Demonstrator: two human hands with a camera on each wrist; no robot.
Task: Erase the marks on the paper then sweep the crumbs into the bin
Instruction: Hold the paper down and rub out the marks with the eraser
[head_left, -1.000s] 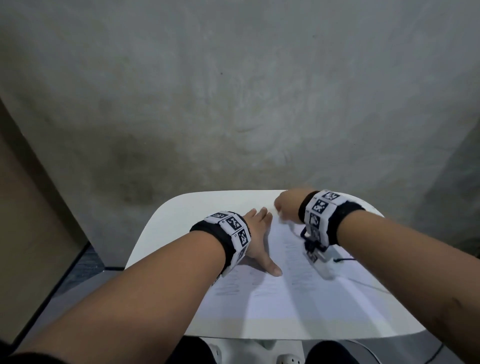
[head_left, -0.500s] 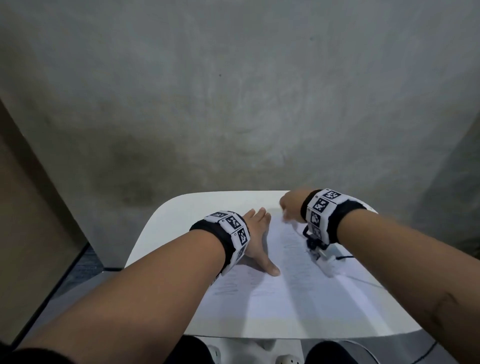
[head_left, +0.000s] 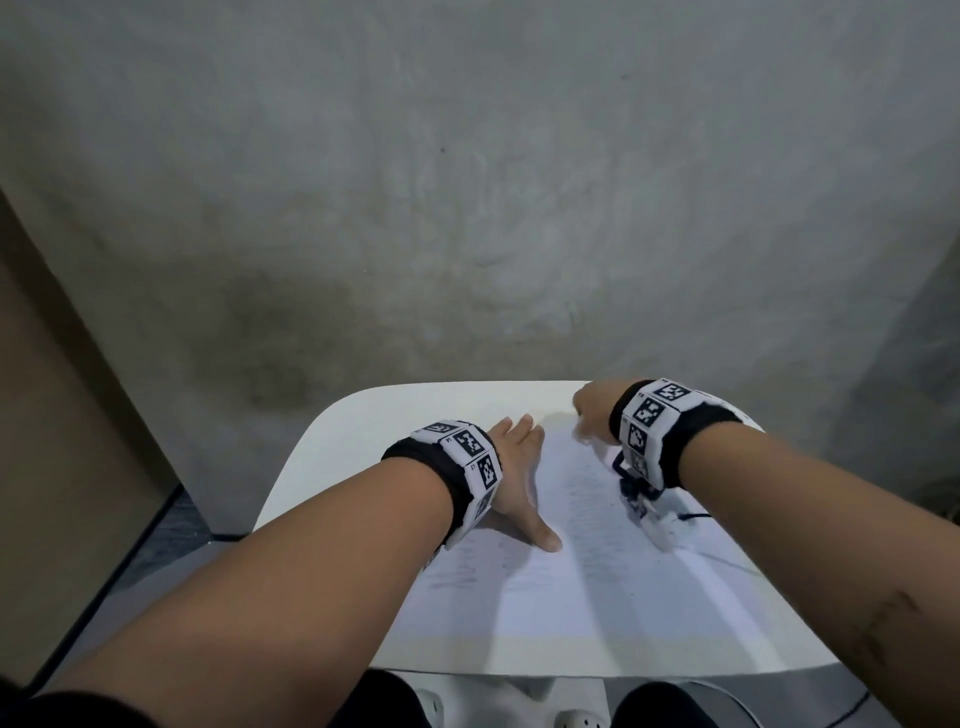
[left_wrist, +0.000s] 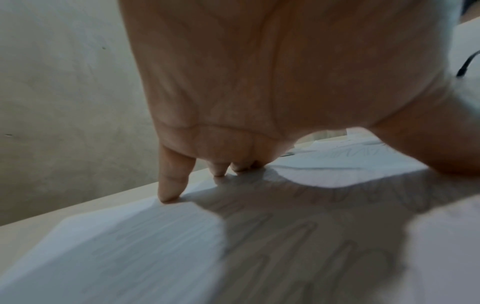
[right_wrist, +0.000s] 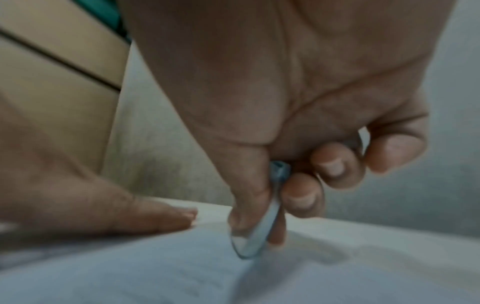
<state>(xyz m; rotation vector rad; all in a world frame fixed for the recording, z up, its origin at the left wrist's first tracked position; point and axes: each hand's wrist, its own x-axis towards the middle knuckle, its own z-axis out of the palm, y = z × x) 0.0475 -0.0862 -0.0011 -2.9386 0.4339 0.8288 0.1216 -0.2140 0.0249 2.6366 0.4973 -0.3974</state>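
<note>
Paper (head_left: 597, 571): faint, unreadable pencil scrawls

Matt paper (head_left: 597, 587); rough concrete wall (head_left: 467, 208)

No legible text, brand, number or sign in any view. Paper (head_left: 582, 561) carries faint pencil marks (left_wrist: 298, 230): rows of loops and zigzags, scribble only, not letters. Wrist bands (head_left: 470, 457) bear black-and-white square code tiles with a tiny character beside some of them, too small to read. Wall and table (head_left: 395, 415) show no lettering. Both wrist views are blurred, and no lettering can be made out there.
</note>
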